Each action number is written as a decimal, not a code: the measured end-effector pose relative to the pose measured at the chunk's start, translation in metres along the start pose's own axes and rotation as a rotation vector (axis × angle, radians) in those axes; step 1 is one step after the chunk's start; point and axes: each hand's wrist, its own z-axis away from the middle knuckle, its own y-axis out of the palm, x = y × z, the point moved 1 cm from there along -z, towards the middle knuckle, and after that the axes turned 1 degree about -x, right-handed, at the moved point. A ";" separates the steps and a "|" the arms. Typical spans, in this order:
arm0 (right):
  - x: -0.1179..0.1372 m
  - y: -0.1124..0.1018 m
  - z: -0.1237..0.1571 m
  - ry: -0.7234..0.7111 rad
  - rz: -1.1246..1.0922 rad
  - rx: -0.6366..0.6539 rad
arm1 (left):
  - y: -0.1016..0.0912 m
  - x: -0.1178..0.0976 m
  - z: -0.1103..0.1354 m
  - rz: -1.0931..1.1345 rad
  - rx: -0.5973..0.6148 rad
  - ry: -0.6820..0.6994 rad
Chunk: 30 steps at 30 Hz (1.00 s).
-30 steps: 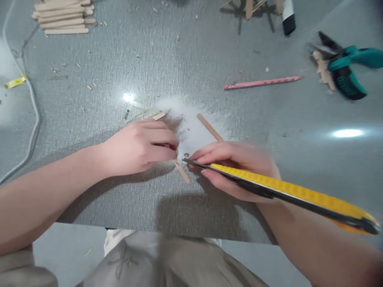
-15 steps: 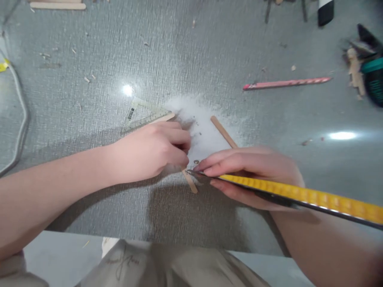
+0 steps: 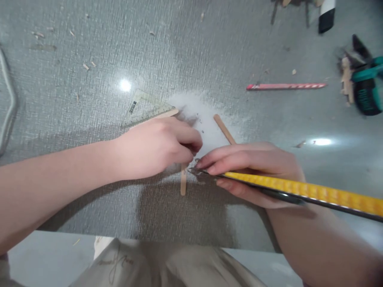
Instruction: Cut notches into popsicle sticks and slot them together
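My left hand (image 3: 161, 145) is closed, with fingers pinched on a wooden craft stick (image 3: 183, 183) whose lower end sticks out below the thumb. Between the fingers of my right hand (image 3: 251, 165) is a utility knife (image 3: 287, 189) with a yellow ribbed body and a dark edge. Its thin tip points left, right by the stick; whether it touches cannot be made out. A small round dark bit (image 3: 196, 160) lies near my right fingertips. White powder (image 3: 209, 131) is spread behind both hands. Another craft stick (image 3: 223, 126) lies slanted, partly hidden by my right hand.
Behind my left hand lie a clear set square (image 3: 149, 105) and a craft stick (image 3: 170, 113). A pink pencil (image 3: 285, 86) and teal-black pliers (image 3: 366, 87) are at the right. A grey cable (image 3: 8, 99) runs down the left. Wood chips dot the grey table (image 3: 104, 32).
The craft stick in my left hand has turned from slanted to nearly upright in the picture. My left hand has shifted slightly right, toward the knife tip. The view has moved a little.
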 end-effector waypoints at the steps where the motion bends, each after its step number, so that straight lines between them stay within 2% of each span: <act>1: 0.000 0.000 0.000 -0.003 0.000 -0.005 | 0.000 0.000 0.000 -0.025 -0.018 -0.002; 5: 0.001 0.003 0.002 -0.005 0.014 -0.056 | -0.003 -0.007 0.007 -0.147 -0.068 -0.046; 9: 0.001 0.007 0.005 -0.010 0.004 -0.069 | 0.000 -0.024 0.017 -0.193 -0.062 -0.213; 12: 0.000 0.008 0.005 -0.006 0.004 -0.060 | 0.007 -0.035 0.021 -0.272 -0.047 -0.276; 18: 0.001 0.007 0.002 0.008 0.025 -0.054 | 0.018 -0.040 0.019 -0.334 -0.026 -0.287; 23: 0.003 0.005 0.003 0.029 0.033 -0.035 | 0.018 -0.039 0.020 -0.285 -0.039 -0.311; 30: 0.009 0.009 0.005 0.066 0.076 -0.041 | 0.019 -0.034 0.019 -0.239 -0.079 -0.229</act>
